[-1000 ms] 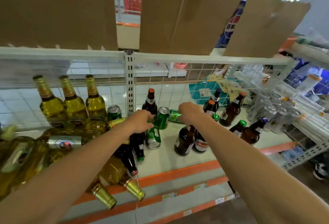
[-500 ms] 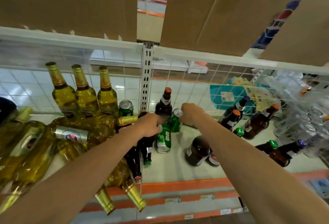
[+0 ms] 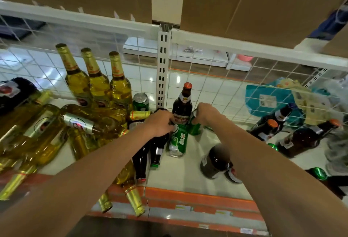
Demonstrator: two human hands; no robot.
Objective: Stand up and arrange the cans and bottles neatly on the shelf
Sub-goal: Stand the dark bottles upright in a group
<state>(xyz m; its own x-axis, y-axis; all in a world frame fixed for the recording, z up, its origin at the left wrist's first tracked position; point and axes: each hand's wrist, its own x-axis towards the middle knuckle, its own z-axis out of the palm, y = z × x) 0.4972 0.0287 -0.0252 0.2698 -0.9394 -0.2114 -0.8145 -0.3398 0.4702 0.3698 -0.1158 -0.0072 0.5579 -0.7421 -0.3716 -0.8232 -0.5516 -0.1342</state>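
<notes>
White mesh-backed shelf (image 3: pixel 188 178) is carrying toppled yellow bottles (image 3: pixel 37 142). Right hand (image 3: pixel 207 114) is gripping a green can (image 3: pixel 195 130); left hand (image 3: pixel 160 124) is curling over a dark bottle (image 3: pixel 158 147), hold indeterminate.

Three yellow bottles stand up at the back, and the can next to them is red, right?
Not quite. The head view shows that the can beside the three upright yellow bottles is green, not red.

- Fingertips of the left hand (image 3: pixel 160 124) are out of sight.
- The right hand (image 3: pixel 205 113) covers the green can (image 3: pixel 196 128) at its top.
- Label of the brown bottle (image 3: pixel 214 159), lower centre, is blurred.
- The left edge cuts off the yellow bottles (image 3: pixel 18 142).
</notes>
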